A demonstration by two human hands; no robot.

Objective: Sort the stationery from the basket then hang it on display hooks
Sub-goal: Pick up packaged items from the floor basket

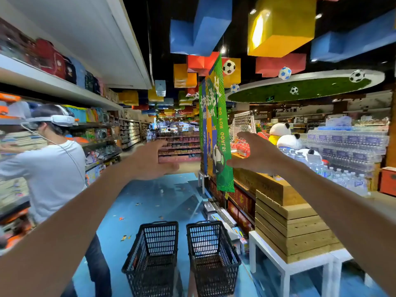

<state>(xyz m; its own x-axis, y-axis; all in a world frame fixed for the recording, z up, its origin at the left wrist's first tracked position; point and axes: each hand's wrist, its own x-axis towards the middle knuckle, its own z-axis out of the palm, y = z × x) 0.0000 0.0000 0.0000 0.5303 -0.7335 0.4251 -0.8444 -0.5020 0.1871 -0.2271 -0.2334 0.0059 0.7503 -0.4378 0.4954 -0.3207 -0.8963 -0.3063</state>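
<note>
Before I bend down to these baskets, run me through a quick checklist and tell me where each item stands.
1. Left hand free: ok, fingers open, holding nothing.
2. Right hand free: ok, fingers spread, holding nothing.
3. Baskets in place: ok, left basket and right basket stand upright side by side on the blue floor.
4. Stationery in them: cannot tell, the insides look dark through the mesh.
5. Display hooks found: cannot tell, the shelves on the left are blurred.
6. Room at those shelves: not ok, another person is working there, close to the left basket.
</note>
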